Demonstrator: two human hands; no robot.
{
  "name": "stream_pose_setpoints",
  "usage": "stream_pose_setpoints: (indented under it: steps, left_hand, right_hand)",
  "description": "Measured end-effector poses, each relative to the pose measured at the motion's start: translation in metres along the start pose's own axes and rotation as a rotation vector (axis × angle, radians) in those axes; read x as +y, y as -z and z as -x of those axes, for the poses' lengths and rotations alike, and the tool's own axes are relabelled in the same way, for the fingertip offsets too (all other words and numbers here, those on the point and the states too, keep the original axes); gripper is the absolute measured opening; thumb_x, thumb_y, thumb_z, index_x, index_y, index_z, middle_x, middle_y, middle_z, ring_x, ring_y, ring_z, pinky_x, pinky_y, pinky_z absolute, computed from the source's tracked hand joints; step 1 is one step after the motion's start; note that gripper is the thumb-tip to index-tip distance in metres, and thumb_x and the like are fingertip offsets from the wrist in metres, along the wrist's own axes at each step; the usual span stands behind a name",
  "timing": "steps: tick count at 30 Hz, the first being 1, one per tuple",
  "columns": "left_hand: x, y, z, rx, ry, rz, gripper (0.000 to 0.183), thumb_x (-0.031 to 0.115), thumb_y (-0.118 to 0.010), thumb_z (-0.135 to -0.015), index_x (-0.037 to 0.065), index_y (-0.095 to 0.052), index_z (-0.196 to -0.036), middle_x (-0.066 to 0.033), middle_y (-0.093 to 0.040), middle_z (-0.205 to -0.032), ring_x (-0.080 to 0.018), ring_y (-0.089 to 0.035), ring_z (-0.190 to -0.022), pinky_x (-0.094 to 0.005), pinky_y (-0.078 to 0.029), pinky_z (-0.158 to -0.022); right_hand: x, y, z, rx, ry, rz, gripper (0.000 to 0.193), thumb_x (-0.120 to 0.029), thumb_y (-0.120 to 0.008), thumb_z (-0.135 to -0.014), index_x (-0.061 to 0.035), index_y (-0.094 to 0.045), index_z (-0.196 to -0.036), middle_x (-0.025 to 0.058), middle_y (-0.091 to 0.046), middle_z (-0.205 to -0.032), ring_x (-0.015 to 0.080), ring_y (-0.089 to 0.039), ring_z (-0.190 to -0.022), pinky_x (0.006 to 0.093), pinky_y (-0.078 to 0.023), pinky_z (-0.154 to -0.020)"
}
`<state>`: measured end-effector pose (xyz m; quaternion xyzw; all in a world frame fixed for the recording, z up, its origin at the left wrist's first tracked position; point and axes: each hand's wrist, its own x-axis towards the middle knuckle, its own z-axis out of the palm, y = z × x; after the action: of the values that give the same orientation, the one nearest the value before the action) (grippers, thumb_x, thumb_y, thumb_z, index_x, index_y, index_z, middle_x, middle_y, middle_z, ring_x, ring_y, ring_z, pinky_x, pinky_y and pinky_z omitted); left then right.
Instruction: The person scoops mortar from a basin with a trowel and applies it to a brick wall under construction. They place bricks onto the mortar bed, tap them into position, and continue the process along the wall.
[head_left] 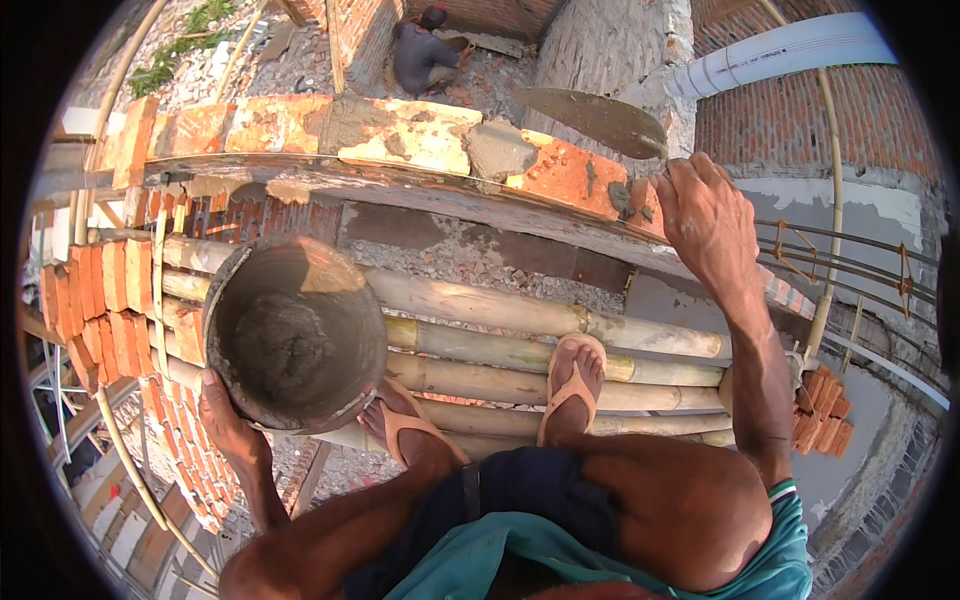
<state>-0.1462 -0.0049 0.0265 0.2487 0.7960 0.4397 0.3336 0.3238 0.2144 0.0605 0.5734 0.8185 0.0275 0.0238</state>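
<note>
A dark bucket (295,335) with wet grey mortar inside stands to my left, tilted toward me. My left hand (232,420) grips its near left rim, thumb up along the side. On the right, my right hand (705,215) is closed round a trowel (600,118), whose handle is hidden in the fist. The trowel's mortar-smeared blade points left, above the top of a brick wall (410,135). That course of orange bricks has patches of grey mortar on it, and my right hand is over its right end.
I squat in sandals on bamboo poles (470,300), with gaps showing rubble far below. Stacked bricks (100,290) lie left, more bricks (822,410) right. Bent rebar (850,262) and a white pipe (790,52) are at the right. Beyond the wall, another person (425,55) crouches below.
</note>
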Motion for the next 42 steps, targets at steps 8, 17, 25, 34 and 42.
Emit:
stream_pose_setpoints:
  steps: [8, 17, 25, 34, 42]
  left_hand:
    - [0.002, -0.001, 0.000, 0.048, 0.011, -0.076, 0.056, 0.044, -0.044, -0.114, -0.006, -0.066, -0.120, -0.0109, -0.072, -0.108, -0.0167, -0.064, -0.095, -0.0319, -0.050, -0.089]
    - [-0.014, 0.016, -0.006, -0.028, -0.186, -0.213, 0.059, 0.038, -0.036, -0.115, -0.011, -0.059, -0.137, -0.0197, -0.069, -0.126, -0.0250, -0.065, -0.112, -0.0384, -0.050, -0.101]
    - [-0.032, 0.028, -0.007, 0.060, -0.363, -0.458, 0.053, 0.034, -0.037, -0.117, -0.010, -0.062, -0.133, -0.0226, -0.066, -0.120, -0.0269, -0.063, -0.108, -0.0395, -0.048, -0.097]
    - [-0.052, 0.054, -0.012, 0.137, -0.634, -0.945, 0.047, 0.015, -0.058, -0.109, -0.007, -0.050, -0.149, -0.0277, -0.064, -0.134, -0.0402, -0.064, -0.120, -0.0451, -0.049, -0.104]
    - [-0.051, 0.052, -0.013, 0.100, -0.654, -0.813, 0.040, 0.017, -0.053, -0.111, -0.008, -0.055, -0.142, -0.0263, -0.067, -0.125, -0.0376, -0.064, -0.110, -0.0452, -0.050, -0.097]
  right_hand:
    - [0.009, -0.015, 0.011, 0.114, 0.183, 0.193, 0.018, -0.006, -0.074, -0.084, -0.0048, -0.069, -0.101, 0.0117, -0.062, -0.100, 0.0306, -0.068, -0.091, 0.0430, -0.059, -0.077]
    - [-0.035, -0.111, 0.112, 0.142, -0.042, -0.472, 0.023, -0.012, -0.079, -0.090, -0.0011, -0.068, -0.107, 0.0143, -0.068, -0.097, 0.0347, -0.070, -0.081, 0.0444, -0.057, -0.067]
    - [-0.048, -0.181, 0.109, 0.249, -0.178, -0.663, 0.022, -0.016, -0.076, -0.095, 0.0014, -0.067, -0.106, 0.0172, -0.066, -0.091, 0.0378, -0.066, -0.076, 0.0443, -0.052, -0.064]
    - [-0.034, -0.170, 0.149, 0.298, -0.212, -0.620, 0.022, -0.010, -0.077, -0.092, 0.0009, -0.066, -0.107, 0.0163, -0.066, -0.091, 0.0360, -0.066, -0.074, 0.0432, -0.052, -0.062]
    - [-0.051, -0.171, 0.117, 0.283, -0.202, -0.649, 0.021, -0.011, -0.078, -0.092, 0.0020, -0.067, -0.105, 0.0159, -0.066, -0.090, 0.0343, -0.066, -0.072, 0.0420, -0.053, -0.060]
